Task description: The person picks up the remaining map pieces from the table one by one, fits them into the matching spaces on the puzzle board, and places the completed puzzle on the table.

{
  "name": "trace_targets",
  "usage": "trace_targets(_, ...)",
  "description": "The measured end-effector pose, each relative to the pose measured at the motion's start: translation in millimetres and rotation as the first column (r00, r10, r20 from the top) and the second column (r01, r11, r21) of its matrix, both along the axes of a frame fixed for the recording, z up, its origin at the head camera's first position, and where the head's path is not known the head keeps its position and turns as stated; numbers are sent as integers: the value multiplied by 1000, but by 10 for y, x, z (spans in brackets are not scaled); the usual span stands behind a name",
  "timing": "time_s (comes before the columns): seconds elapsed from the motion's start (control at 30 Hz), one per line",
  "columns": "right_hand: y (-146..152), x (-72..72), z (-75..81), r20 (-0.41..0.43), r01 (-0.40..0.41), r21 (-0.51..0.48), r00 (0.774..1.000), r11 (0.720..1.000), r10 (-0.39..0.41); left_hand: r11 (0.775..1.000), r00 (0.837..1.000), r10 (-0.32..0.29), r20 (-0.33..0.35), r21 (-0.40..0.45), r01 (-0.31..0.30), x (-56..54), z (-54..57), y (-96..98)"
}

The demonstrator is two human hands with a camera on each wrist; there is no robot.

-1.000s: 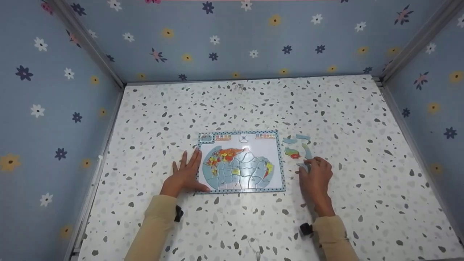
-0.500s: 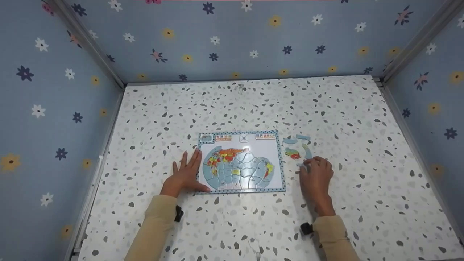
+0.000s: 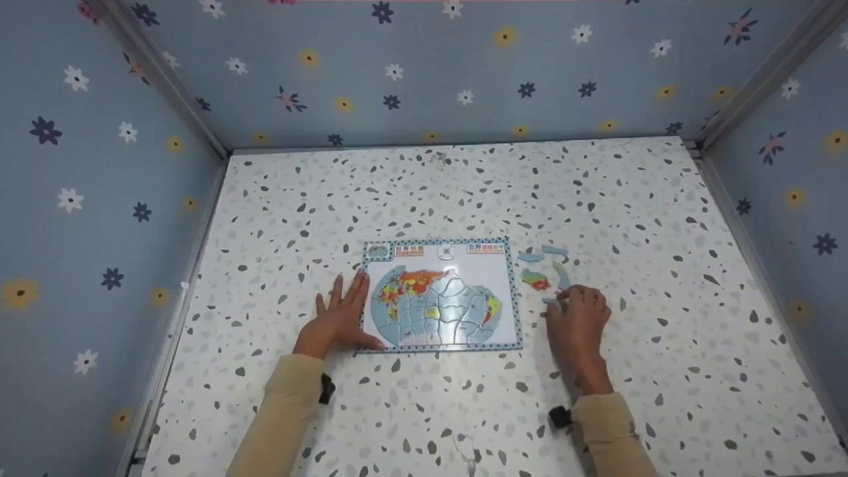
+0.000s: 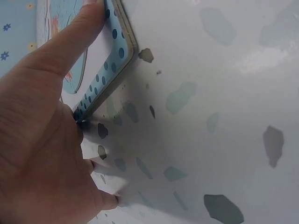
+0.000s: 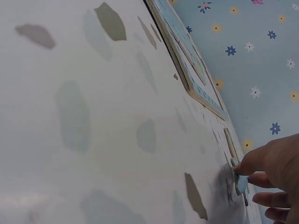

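A world-map jigsaw board [image 3: 513, 291] with a dotted blue border lies flat on the table, many of its pieces fitted in the oval map. My left hand [image 3: 336, 324] rests at its left edge with fingers spread, the thumb lying over the near left corner; the left wrist view shows that thumb on the dotted border [image 4: 114, 63]. Right of the board, my right hand [image 3: 578, 324] pinches a light blue puzzle piece [image 5: 241, 183] between thumb and fingers, low over the table. The fingers partly cover this piece in the head view.
Just beyond the right hand lie several loose pieces: a green and red one [image 3: 535, 280], a curved blue-green one [image 3: 562, 273] and two light blue strips, one being the far strip [image 3: 554, 251]. Flower-patterned panels [image 3: 424, 73] wall in the speckled table [image 3: 437, 199] at the back and sides.
The right hand's fingers shift very slightly at the light blue piece. The left hand, the board and the loose pieces stay where they were.
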State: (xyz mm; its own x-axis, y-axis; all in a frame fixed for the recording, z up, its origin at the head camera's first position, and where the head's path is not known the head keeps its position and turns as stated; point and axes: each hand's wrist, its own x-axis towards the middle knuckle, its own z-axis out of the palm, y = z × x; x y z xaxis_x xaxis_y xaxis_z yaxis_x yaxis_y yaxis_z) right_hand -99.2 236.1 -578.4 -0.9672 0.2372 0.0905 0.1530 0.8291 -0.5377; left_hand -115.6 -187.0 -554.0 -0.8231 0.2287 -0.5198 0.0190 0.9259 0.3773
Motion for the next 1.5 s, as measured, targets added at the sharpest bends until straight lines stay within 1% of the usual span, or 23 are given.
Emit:
trace_targets(0.23,25,-6,9,-1,6,-97,1000,995,-6,1000,1000,0,-6,8,0,-4,-18,-7)
trace_targets(0.33,33,-18,28,37,36,-138,999,990,-31,1000,1000,-7,-20,14,7,0,-13,-12)
trace_targets(0.4,40,-28,43,77,63,-171,996,983,-50,1000,1000,-9,-26,19,10,-3,-5,-15)
trace_targets(0.5,50,-49,72,152,104,-247,986,963,-68,1000,1000,-3,-20,17,3,-7,5,-14)
trace_targets(0.57,52,-65,99,179,126,-302,981,945,-73,1000,1000,-2,-18,12,2,-8,4,-10)
trace_targets(0.63,47,-82,128,184,135,-348,980,928,-74,1000,1000,-2,-17,10,2,-7,0,-4)
trace_targets(0.77,22,-115,165,149,126,-412,986,902,-70,1000,1000,-5,-20,10,5,-2,-10,3)
trace_targets(0.83,1,-131,174,148,132,-438,986,889,-74,1000,1000,-6,-18,9,6,-1,-13,5)
trace_targets(0.9,-23,-148,181,158,145,-453,984,880,-81,1000,1000,-5,-16,11,5,0,-12,1)
trace_targets(1.0,-65,-174,187,193,173,-445,977,878,-95,1000,1000,-2,-14,17,2,2,-12,-4)
trace_targets(1.1,-114,-198,189,174,160,-450,981,878,-89,1000,1000,1,-15,23,0,4,-11,-9)
trace_targets(1.23,-180,-229,177,89,103,-477,994,873,-69,1000,1000,-1,-18,21,2,4,-9,-7)
trace_targets(1.5,-317,-289,136,31,69,-496,998,865,-62,1000,1000,1,-26,9,-1,-2,-13,-2)
